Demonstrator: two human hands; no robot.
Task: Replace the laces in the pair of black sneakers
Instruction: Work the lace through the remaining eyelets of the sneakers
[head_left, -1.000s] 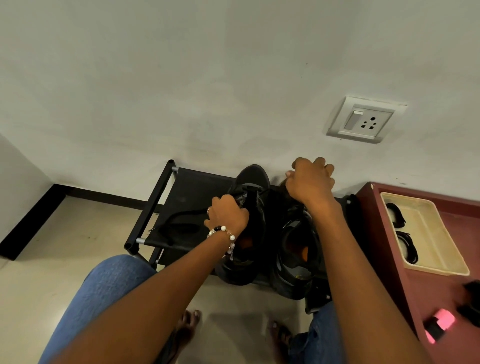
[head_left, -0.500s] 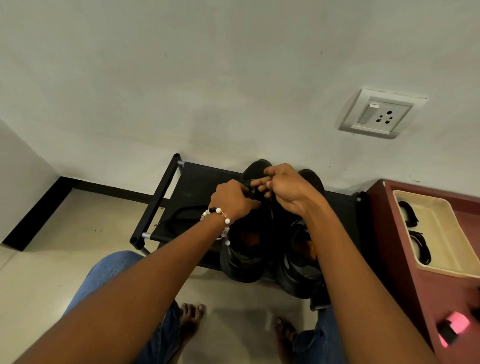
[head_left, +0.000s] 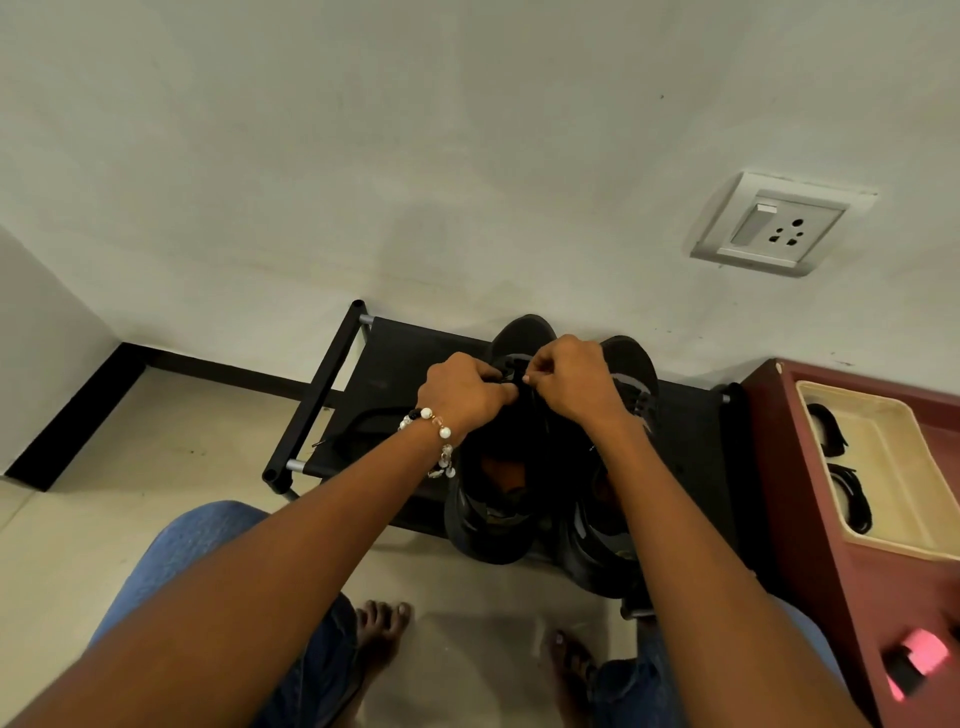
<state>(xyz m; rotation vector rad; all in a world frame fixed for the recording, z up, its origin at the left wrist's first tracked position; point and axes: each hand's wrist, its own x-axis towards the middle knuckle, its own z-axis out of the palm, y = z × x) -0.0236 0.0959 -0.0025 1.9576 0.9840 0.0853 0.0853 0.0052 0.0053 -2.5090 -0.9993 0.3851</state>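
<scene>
Two black sneakers stand side by side on a low black rack (head_left: 395, 358), toes to the wall. Over the left sneaker (head_left: 493, 519) both my hands meet near the toe end of its lacing. My left hand (head_left: 460, 392), with a bead bracelet at the wrist, is curled and pinches a black lace (head_left: 511, 385). My right hand (head_left: 569, 382) pinches the same lace from the other side. The right sneaker (head_left: 631, 379) is partly hidden by my right forearm. A loose black lace (head_left: 363, 421) lies on the rack to the left.
A dark red cabinet (head_left: 821, 519) stands right of the rack, with a cream tray (head_left: 883, 467) holding two coiled black items. A wall socket (head_left: 774, 226) is up right. My knees and bare feet are on the pale floor (head_left: 130, 467) below.
My right hand came off the right sneaker's toe and moved left to join my left hand over the left sneaker; both now pinch the lace.
</scene>
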